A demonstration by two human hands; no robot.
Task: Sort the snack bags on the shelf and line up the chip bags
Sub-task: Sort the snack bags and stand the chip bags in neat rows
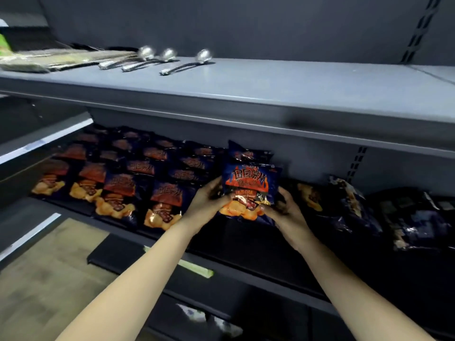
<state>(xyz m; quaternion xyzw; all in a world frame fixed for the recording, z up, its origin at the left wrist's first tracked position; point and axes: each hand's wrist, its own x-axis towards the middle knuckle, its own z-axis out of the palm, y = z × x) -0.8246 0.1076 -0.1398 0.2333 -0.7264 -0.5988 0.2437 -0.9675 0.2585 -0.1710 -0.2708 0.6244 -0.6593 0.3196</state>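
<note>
Dark blue chip bag is held upright over the shelf; the left hand and right hand curl their fingers round its lower corners. Left of the fingers, rows of matching bags lie flat; right of them, loose bags

chip bag | large print: 田园薯片 | lower strip: "Flavor" | characters beside it blurred, possibly Chinese
</note>
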